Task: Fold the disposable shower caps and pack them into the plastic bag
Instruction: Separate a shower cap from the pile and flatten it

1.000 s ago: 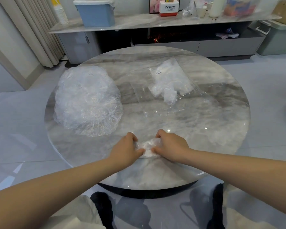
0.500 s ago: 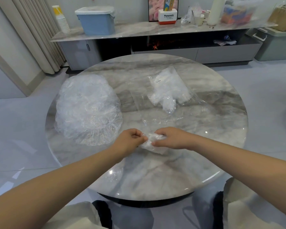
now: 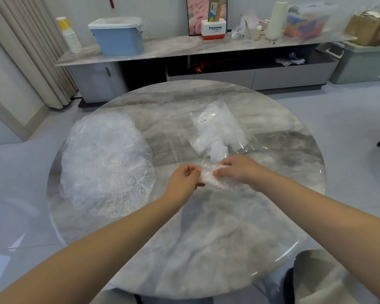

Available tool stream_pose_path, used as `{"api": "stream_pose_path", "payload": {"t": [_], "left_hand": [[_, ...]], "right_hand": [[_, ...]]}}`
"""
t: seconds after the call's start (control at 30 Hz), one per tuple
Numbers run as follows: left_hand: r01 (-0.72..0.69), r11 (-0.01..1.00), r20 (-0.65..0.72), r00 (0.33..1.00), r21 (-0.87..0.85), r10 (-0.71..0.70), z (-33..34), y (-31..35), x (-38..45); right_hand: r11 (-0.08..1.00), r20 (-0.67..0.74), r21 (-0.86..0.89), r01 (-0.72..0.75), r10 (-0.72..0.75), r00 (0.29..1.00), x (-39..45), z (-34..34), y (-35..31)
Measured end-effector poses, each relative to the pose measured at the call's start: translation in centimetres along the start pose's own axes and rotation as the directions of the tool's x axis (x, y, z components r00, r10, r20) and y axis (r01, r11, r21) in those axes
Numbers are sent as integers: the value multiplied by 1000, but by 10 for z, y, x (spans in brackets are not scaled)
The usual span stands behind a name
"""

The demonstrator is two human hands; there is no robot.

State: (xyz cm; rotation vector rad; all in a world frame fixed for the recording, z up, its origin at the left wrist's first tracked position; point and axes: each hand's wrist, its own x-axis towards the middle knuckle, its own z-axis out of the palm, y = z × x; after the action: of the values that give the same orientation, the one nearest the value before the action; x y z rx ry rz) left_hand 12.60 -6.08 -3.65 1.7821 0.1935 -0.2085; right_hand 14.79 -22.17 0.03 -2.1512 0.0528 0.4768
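Both hands meet over the middle of the round marble worktop (image 3: 206,249): the left hand (image 3: 182,181) and right hand (image 3: 239,170) each pinch an end of 1 folded shower cap (image 3: 208,175). Just beyond lies the plastic bag (image 3: 219,128); a heap of loose shower caps (image 3: 105,165) sits left.

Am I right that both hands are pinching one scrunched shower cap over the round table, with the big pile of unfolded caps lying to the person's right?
Not quite. The head view shows the pile of unfolded caps on the person's left. The rest holds: the left hand and right hand both pinch one scrunched shower cap over the round table.
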Motion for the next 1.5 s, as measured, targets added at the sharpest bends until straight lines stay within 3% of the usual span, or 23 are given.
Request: {"api": "stream_pose_path", "payload": {"t": [0.1, 0.23, 0.4, 0.5, 0.6, 0.7, 0.8, 0.97, 1.1, 1.2, 1.37, 1.43, 1.5], "left_hand": [[-123, 935, -43, 989, 333, 145, 8, -1, 17], [-230, 663, 33, 955, 712, 295, 17, -9, 37], [-227, 375, 89, 932, 899, 351, 27, -16, 57], [-229, 297, 124, 934, 927, 335, 31, -19, 66], [-276, 293, 163, 920, 915, 355, 31, -18, 72], [-366, 254, 230, 868, 895, 441, 29, -15, 76], [-374, 326, 196, 862, 868, 466, 26, -14, 78], [-367, 371, 141, 847, 853, 513, 25, -17, 79], [-369, 416, 103, 837, 831, 537, 26, -14, 78], [-372, 484, 58, 835, 792, 547, 28, -13, 76], [-388, 483, 17, 793, 785, 609, 29, -18, 80], [-387, 476, 29, 798, 790, 601, 27, -16, 80], [-378, 499, 35, 822, 779, 569, 27, -17, 81]], "right_hand": [[999, -88, -35, -21, 17, 996, 14, -20, -2], [977, -51, -135, -167, 161, 986, 33, -40, 6], [931, 8, -210, -297, 306, 952, 45, -41, 26], [929, 55, -196, -314, 330, 942, 49, -35, 32], [934, 96, 12, -357, 355, 930, 51, -27, 39], [917, 50, 204, -342, 339, 939, 52, -22, 44], [859, -22, 448, -248, 287, 958, 53, -14, 39], [794, -89, 592, -137, 233, 968, 63, -8, 23], [646, -68, 760, -74, 193, 979, 69, -14, 6], [707, -189, 707, 28, 152, 970, 79, -8, 10], [955, -333, 269, 124, -29, 943, 98, 2, 25], [972, -322, 145, 183, -129, 938, 102, 7, 27], [981, -236, 107, 161, -132, 963, 102, 12, 27]]}}
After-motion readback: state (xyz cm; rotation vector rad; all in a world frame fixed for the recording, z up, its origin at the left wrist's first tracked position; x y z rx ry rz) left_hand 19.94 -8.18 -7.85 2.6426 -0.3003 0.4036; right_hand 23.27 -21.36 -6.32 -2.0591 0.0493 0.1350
